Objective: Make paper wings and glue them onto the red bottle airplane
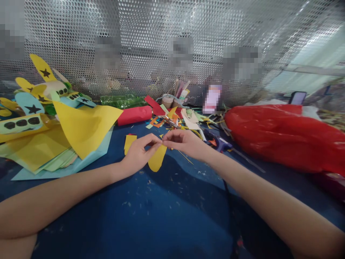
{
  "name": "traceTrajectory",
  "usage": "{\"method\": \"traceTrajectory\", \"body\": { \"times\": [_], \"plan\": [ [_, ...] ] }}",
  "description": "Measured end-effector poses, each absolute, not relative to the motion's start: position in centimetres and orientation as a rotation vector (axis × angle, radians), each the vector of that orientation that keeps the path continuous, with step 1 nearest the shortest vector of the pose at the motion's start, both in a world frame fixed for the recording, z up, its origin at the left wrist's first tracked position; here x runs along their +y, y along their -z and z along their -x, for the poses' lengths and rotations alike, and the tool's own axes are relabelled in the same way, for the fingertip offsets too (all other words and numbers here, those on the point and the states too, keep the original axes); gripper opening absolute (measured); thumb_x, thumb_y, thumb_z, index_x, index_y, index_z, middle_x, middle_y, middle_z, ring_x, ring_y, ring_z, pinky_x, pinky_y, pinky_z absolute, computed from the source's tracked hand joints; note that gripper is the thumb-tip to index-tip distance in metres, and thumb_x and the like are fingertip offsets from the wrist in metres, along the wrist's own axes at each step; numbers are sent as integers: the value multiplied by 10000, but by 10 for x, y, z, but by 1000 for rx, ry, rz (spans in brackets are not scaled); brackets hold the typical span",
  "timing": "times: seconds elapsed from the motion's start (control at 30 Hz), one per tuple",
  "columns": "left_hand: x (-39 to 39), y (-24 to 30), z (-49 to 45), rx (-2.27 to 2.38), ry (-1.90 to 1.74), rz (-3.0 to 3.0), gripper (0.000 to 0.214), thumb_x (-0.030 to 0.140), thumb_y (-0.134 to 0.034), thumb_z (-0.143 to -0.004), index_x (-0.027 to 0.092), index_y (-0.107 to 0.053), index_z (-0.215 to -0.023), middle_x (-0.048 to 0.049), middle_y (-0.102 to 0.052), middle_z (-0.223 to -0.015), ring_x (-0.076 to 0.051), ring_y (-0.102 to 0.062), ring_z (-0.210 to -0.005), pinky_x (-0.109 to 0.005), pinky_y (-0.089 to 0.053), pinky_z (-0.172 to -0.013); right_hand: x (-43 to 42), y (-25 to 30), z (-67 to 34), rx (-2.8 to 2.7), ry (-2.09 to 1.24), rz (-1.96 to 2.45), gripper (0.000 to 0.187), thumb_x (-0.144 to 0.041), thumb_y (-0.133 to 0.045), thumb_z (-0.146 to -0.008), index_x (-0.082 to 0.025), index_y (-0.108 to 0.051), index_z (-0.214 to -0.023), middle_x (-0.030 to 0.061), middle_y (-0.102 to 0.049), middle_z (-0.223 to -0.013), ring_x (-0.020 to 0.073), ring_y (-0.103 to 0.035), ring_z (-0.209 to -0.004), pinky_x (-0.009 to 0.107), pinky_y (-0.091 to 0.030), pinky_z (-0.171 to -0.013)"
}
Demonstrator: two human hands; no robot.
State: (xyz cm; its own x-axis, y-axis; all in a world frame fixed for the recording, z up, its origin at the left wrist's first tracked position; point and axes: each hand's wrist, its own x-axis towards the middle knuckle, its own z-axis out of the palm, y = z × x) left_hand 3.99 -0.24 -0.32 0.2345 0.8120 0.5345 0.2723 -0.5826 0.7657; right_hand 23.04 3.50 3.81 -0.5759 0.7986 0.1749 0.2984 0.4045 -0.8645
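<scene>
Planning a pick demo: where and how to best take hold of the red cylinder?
Likely around its middle, from above: the red cylinder lies on its side, lengthwise across the view, top exposed. The green plastic behind and the left hand on the near side crowd other approaches; a corner of the yellow sheet crowds its left end.

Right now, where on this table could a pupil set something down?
The widest bare patch of blue table lies on the near side of the left hand and right hand, between the forearms, though flecked. A narrow strip separates the right forearm from the red bag. Paper scraps crowd the area beyond the hands; stacked paper sheets crowd the left.
</scene>
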Motion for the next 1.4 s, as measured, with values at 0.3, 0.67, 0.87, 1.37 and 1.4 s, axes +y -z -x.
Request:
{"method": "traceTrajectory", "body": {
  "times": [0.3,0.67,0.87,1.37,1.4],
  "plan": [
    [-1,4,-41,1000,-1342,-1805,60,244,-560,-864,192,-568,-893,-12,-635,-883,-131,-609,-832,-264,-493,-789,35,-43,-234,-2182,-970,925,158,-283,-629,-779,-195,-684,-898,31,-711,-867,144,-645,-751,311,-536,-729],
    [1,6,-39,979,-1373,-1827,47,225,-547,-877,197,-572,-905,-8,-631,-884,-126,-604,-835,-263,-496,-779,40,-40,-235,-2082,-1153,954,240,-385,-588,-826,-203,-677,-953,51,-704,-929,152,-658,-807,330,-552,-779],
    [0,4,-41,974,-1368,-1822,74,247,-585,-858,194,-583,-909,-11,-641,-900,-120,-605,-811,-253,-502,-760,35,-34,-231,-2114,-978,970,210,-382,-641,-790,-185,-666,-856,32,-675,-784,135,-606,-692,302,-517,-674],
    [3,3,-41,966,-1381,-1727,52,209,-513,-878,195,-543,-918,-13,-627,-888,-131,-624,-854,-264,-505,-780,37,-36,-235,-2181,-776,981,209,-326,-603,-829,-207,-711,-961,38,-733,-941,169,-677,-821,333,-556,-781],
    [3,3,-41,962,-1376,-1718,56,199,-516,-870,193,-543,-919,-14,-630,-891,-131,-627,-858,-265,-506,-788,38,-36,-235,-2183,-773,978,211,-325,-598,-831,-211,-712,-969,36,-735,-947,172,-679,-834,339,-557,-793]
  ]
}}
